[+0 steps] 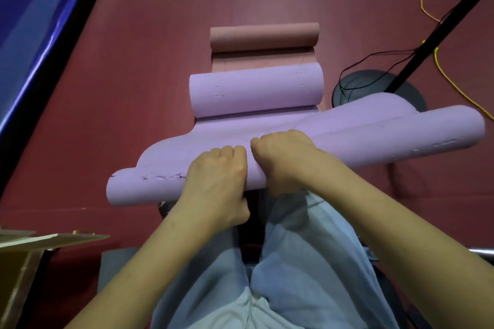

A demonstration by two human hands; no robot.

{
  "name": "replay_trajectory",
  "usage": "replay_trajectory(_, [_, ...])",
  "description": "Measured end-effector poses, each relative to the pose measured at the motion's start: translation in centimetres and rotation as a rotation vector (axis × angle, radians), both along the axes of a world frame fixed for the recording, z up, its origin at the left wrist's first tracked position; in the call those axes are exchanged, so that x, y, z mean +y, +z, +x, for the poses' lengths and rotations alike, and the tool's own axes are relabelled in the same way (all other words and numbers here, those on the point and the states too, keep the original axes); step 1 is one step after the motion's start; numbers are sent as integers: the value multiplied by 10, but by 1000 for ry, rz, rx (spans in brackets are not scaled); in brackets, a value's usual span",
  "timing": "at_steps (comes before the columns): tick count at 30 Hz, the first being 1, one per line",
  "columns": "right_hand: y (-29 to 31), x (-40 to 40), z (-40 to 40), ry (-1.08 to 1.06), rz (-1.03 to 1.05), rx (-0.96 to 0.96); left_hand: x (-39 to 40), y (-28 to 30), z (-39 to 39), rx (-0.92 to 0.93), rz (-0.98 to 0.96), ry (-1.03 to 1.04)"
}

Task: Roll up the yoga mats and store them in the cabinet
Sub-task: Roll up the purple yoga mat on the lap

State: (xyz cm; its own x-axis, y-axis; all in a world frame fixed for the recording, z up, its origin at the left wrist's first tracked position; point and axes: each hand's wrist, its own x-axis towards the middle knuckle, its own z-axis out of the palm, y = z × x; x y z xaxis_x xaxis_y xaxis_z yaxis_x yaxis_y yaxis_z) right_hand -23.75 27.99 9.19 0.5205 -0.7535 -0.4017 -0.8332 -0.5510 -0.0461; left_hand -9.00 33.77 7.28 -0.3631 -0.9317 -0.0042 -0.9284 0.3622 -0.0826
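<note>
A purple yoga mat (374, 131) lies on the dark red floor, its near end curled into a long roll and its far end curled into a second, shorter roll (256, 92). My left hand (216, 181) and my right hand (283, 157) sit side by side at the middle of the near roll, fingers curled over its top and gripping it. Beyond the purple mat lies a pink yoga mat (264, 35), its far end rolled up and a short flat strip showing.
A black round stand base (379, 91) with a slanted black pole stands right of the mats, with black and yellow cables (454, 88) trailing over the floor. A blue glossy sheet (32, 21) covers the left. A wooden furniture edge (40, 240) sits lower left.
</note>
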Motion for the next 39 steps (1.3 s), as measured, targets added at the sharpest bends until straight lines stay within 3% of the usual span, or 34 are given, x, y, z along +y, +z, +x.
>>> replay_trajectory(2, [-2, 0, 0, -4, -11, -3, -2, -13, 1, 19, -42, 16])
replay_trajectory(7, [-10, 12, -2, 9, -225, -66, -14, -6, -8, -117, 152, 84])
replay_trajectory(12, [-26, 20, -13, 63, -430, -128, -22, -2, -8, -74, 190, 105])
replay_trajectory(18, [-35, 26, -7, 35, -525, -79, -33, 7, -6, -91, 233, 106])
replay_trajectory(31, [-8, 11, -8, 18, -314, -84, -44, 20, -4, 7, 407, 140])
replay_trajectory(39, [-11, 64, -22, 99, -377, -92, 16, 29, -19, -44, 371, 101])
